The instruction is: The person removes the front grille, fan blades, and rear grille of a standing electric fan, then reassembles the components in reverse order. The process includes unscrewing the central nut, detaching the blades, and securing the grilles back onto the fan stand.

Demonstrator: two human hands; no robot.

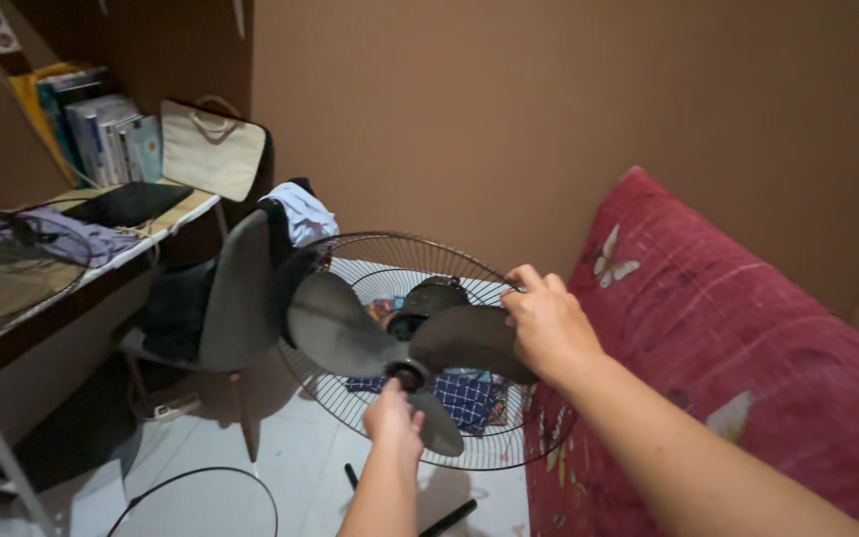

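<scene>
Just below my view, my left hand (393,416) comes up from the bottom edge with its fingers pinched on the dark hub cap (411,375) at the centre of the fan blades (350,333). My right hand (547,323) reaches in from the lower right and is clamped on the upper right blade where it meets the rim of the rear wire grille (365,261), so the two hands sit apart on either side of the hub. The fan stands between the grey chair (236,293) on the left and the red bedcover (738,348) with pale butterflies on the right, its blades bare, facing me. A loose black ring (191,497) lies on the white floor tiles (295,457) at lower left. Farther left I see a desk (101,261) carrying another wire grille (12,268), a dark flat case (126,202), upright books (91,124) and a cream bag (213,149). Behind everything is a plain brown wall (509,109).
</scene>
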